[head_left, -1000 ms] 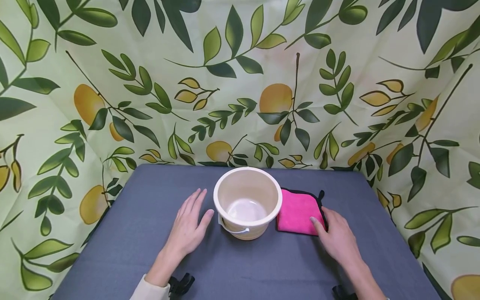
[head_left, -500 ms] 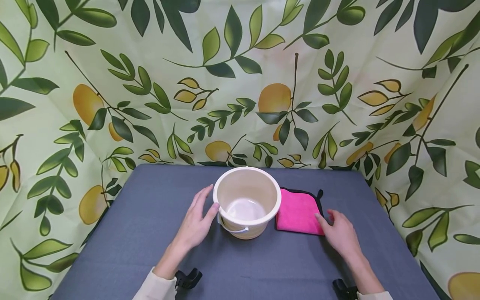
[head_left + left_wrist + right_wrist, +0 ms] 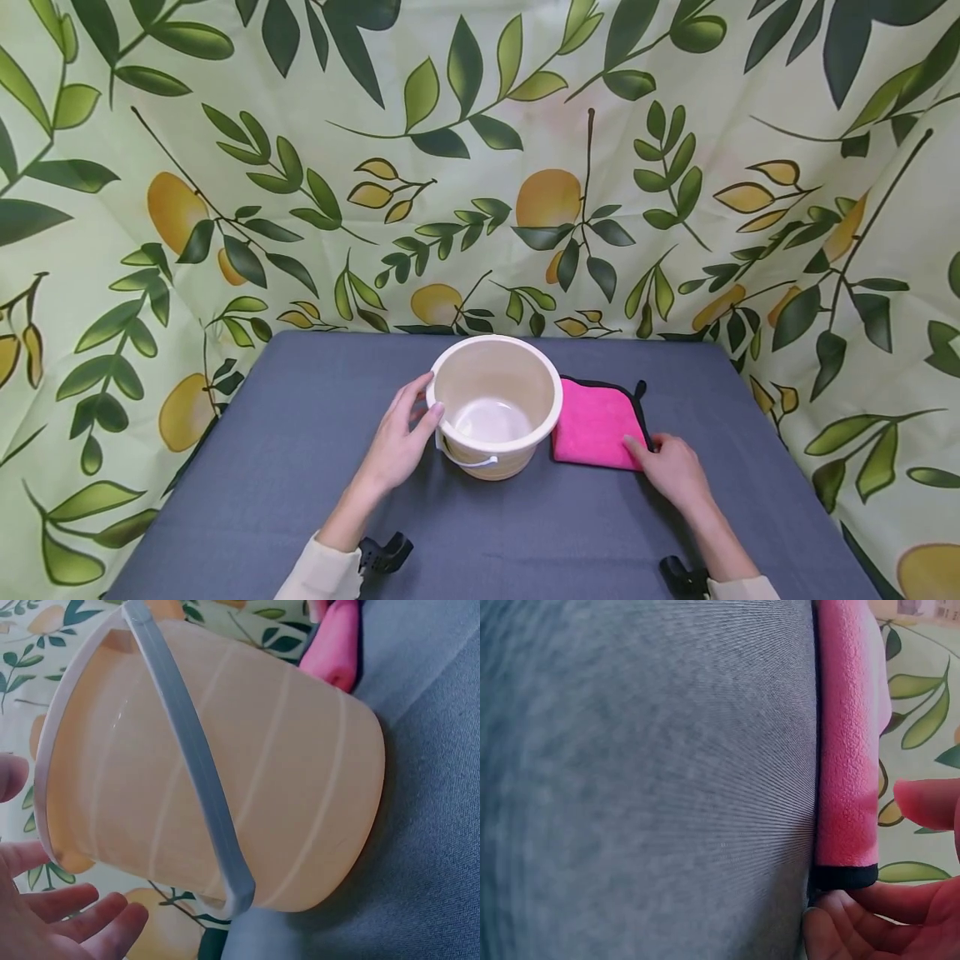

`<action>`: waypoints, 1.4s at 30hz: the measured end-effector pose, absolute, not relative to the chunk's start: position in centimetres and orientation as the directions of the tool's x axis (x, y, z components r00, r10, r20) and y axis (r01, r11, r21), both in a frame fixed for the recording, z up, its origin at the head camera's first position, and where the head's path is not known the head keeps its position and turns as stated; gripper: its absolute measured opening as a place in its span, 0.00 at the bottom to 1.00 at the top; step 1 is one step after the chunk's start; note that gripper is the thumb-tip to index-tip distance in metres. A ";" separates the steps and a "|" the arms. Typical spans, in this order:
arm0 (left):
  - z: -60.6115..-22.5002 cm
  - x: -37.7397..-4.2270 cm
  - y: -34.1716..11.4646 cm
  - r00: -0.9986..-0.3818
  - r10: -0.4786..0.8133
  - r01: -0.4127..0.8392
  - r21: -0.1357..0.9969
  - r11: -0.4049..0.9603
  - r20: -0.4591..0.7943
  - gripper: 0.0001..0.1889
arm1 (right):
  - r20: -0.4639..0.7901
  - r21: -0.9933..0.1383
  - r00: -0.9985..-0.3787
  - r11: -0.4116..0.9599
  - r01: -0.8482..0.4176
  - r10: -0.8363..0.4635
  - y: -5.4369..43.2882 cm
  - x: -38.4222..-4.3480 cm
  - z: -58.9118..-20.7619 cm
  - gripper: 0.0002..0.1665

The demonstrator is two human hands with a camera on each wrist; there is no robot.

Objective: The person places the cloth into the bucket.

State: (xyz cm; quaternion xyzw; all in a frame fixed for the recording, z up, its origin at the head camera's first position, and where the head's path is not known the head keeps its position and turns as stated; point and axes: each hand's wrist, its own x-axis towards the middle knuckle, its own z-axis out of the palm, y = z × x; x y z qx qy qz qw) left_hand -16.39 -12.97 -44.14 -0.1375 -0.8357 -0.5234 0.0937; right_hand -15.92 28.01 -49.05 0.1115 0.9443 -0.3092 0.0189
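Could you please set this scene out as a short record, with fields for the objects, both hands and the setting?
Bucket: beige, upright, handle lowered
Cloth: pink with black edging, lying flat just right of the bucket
Left hand: at the bucket's left side, contact unclear
Right hand: at the cloth's right edge, thumb above it
Surface: blue-grey table
Backdrop: leaf-and-fruit print

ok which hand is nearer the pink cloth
Right: the right hand is at the right edge of the pink cloth; the left hand is across the bucket from it.
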 end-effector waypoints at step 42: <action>-44.3 -17.3 -12.8 -0.969 0.160 0.218 0.953 0.211 0.187 0.30 | -0.033 -0.771 -0.976 0.616 0.162 0.215 27.3 -16.9 -48.8 0.29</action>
